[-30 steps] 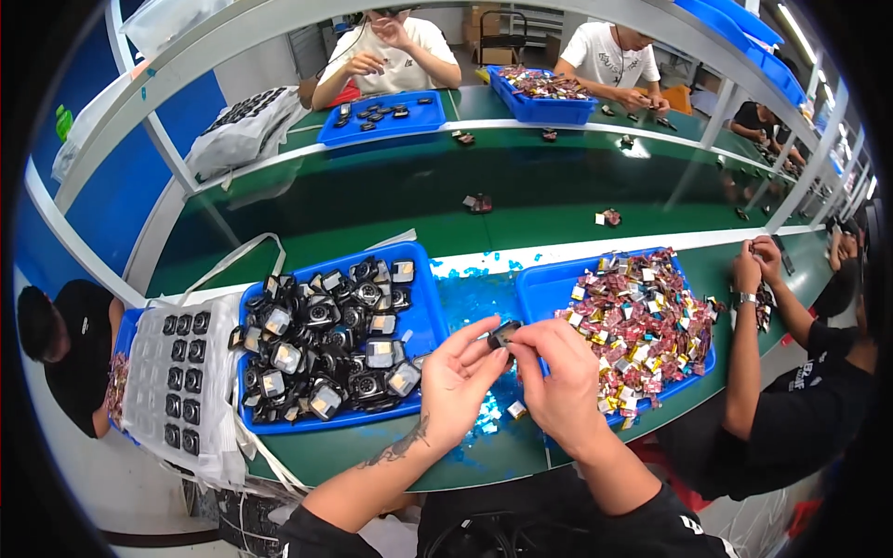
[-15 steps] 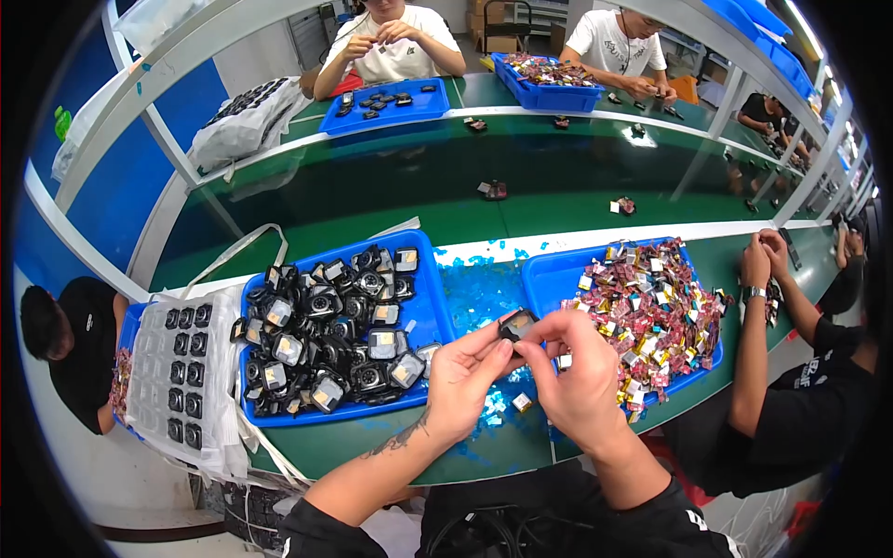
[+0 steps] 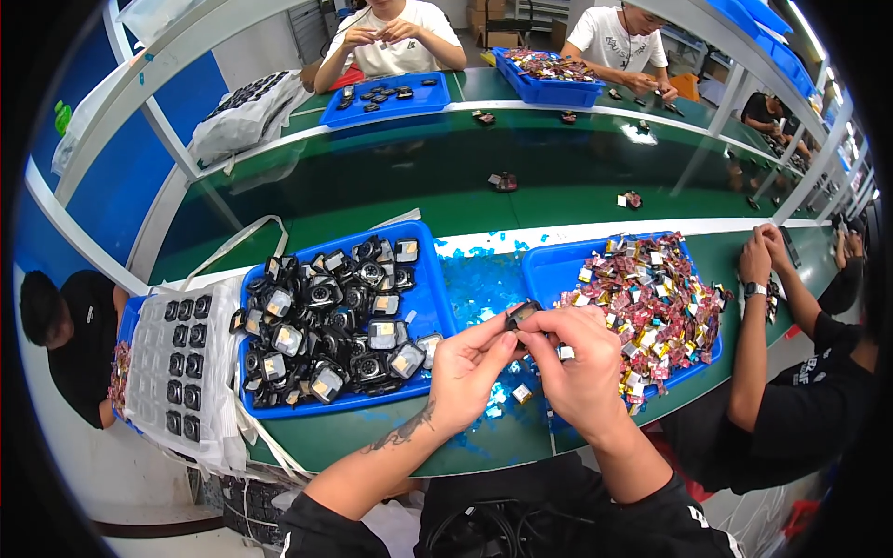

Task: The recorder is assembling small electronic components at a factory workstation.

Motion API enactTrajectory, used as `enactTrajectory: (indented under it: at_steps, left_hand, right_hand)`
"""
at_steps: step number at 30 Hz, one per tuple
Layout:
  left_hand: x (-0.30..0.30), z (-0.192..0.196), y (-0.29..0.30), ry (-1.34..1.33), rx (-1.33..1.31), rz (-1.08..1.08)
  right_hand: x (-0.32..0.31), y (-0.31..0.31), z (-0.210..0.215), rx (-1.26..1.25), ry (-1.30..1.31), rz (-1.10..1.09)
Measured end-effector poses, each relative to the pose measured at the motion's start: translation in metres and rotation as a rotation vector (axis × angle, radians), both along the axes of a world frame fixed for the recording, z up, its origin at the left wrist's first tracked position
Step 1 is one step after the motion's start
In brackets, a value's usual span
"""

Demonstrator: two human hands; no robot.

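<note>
A small black casing (image 3: 523, 314) sits between the left hand (image 3: 468, 370) and right hand (image 3: 581, 361), pinched by nearly closed thumbs and fingers. A blue tray (image 3: 434, 293) lies left of the hands, maroon parts (image 3: 653, 312) right.

both hands (image 3: 474, 367) gripping small black casing (image 3: 525, 313), blue trays (image 3: 437, 307) alongside
</note>
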State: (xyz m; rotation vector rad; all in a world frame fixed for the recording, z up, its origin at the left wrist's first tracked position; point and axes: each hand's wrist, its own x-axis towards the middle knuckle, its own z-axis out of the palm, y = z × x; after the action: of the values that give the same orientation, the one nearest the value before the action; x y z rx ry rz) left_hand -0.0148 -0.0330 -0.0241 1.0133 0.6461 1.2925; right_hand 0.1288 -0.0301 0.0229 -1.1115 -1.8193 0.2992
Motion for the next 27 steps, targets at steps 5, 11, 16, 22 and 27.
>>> enactTrajectory:
  at_steps: [5, 11, 16, 22, 27]
  left_hand:
    - [0.0, -0.001, -0.001, 0.025, 0.029, 0.013]
    - [0.0, -0.003, -0.003, 0.078, 0.05, 0.023]
    - [-0.008, 0.004, -0.006, 0.099, 0.088, -0.077]
    - [-0.008, 0.005, -0.003, 0.011, 0.077, -0.016]
    - [-0.009, 0.015, 0.004, -0.085, 0.044, 0.147]
  right_hand:
    - [0.001, 0.0, -0.001, -0.032, 0.007, 0.005]
    - [0.005, 0.003, 0.006, -0.024, -0.065, 0.018]
    - [0.01, -0.003, 0.01, -0.159, 0.017, -0.053]
    - [0.009, 0.005, 0.005, -0.227, 0.253, 0.096]
    - [0.02, -0.007, -0.007, -0.533, 0.618, 0.252]
